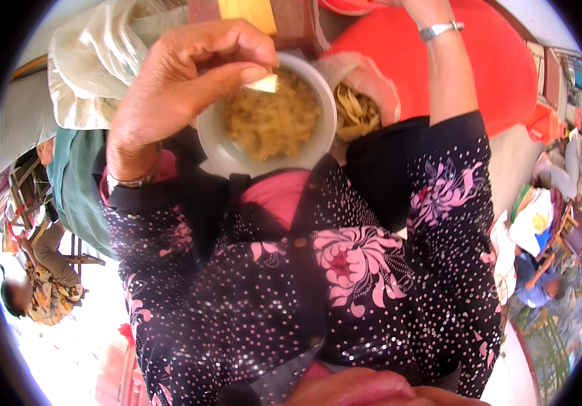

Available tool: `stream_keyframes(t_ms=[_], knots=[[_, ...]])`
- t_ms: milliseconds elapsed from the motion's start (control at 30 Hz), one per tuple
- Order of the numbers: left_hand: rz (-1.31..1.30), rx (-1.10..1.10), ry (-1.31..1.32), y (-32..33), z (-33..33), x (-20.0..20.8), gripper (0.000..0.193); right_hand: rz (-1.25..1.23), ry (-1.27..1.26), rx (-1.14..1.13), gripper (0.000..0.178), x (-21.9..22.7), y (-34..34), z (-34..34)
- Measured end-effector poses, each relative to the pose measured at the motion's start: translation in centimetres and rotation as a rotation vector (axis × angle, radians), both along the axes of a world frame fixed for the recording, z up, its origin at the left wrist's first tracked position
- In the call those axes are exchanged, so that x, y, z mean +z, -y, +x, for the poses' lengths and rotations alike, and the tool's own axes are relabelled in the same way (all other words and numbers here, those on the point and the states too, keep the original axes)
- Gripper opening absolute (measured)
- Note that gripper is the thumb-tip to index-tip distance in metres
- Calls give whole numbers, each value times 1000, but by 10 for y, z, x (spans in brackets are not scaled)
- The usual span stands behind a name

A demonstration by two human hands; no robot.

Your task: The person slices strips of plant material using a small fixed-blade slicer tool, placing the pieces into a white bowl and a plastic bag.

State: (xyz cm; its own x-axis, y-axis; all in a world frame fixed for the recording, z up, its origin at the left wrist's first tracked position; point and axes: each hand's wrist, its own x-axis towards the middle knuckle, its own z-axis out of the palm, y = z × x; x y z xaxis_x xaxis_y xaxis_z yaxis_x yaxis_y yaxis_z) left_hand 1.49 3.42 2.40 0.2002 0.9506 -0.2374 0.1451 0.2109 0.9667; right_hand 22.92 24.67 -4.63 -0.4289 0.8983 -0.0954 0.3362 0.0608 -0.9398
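Observation:
My left hand (186,84) is raised over the left side of a pale round bowl (212,143). Its thumb and fingers pinch a small whitish piece (264,84) with a straight edge; the kind of thing is unclear. Many yellowish-brown short pieces (271,122) fill the bowl, which sits close against my body. At the top edge, my right hand (426,8) is mostly cut off, and its fingers are out of sight. That arm reaches forward across a red round surface. Just right of the bowl, an open pale bag (379,74) contains dry brownish strips (356,111).
A yellow block (249,15) rests on a reddish-brown wooden surface (203,11) ahead. The large red round surface (507,74) spreads to the right. Translucent sheeting (91,61) and green cloth (78,176) lie left. Seated people (51,291) appear at both sides.

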Motion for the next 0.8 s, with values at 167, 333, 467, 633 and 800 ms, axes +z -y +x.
stream_keyframes(t_ms=[167, 333, 467, 633, 800], knots=[[-82, -115, -111, 4, 7, -6, 27, -202, 291, 356, 17, -54, 24, 19], [-28, -178, -159, 1, 1, -18, 31, 6, 836, 688, 17, -102, 71, 45], [-56, -198, -217, -1, 4, -19, 32, 340, 928, 621, 41, -156, 97, 68], [-5, -212, -185, -4, 1, -34, 32, 126, 1139, 683, 32, -156, 101, 64], [-35, -233, -222, -4, 3, -36, 33, 32, 1089, 1026, 14, -151, 119, 73]])
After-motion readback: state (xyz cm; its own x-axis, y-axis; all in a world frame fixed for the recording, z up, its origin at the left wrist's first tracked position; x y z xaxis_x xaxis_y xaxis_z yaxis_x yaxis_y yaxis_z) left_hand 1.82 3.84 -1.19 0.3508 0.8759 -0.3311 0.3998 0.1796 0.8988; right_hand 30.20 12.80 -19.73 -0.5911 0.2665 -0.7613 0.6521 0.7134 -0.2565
